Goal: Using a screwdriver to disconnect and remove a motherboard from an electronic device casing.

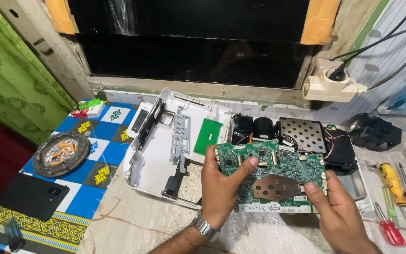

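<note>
Above the surface [146,221], both the left hand [219,186] and right hand [337,209] grip the freed green circuit board [278,176] (white casing [153,150] already opened, innards still exposed).

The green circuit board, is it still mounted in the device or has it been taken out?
Out. Both hands, left and right, hold the green circuit board up above the opened black device, clear of it, with the white cover lying beside.

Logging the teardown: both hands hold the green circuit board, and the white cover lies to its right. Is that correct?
Not quite. The head view shows the white cover lying to the left of the circuit board. The left hand and right hand do both hold the board.
</note>
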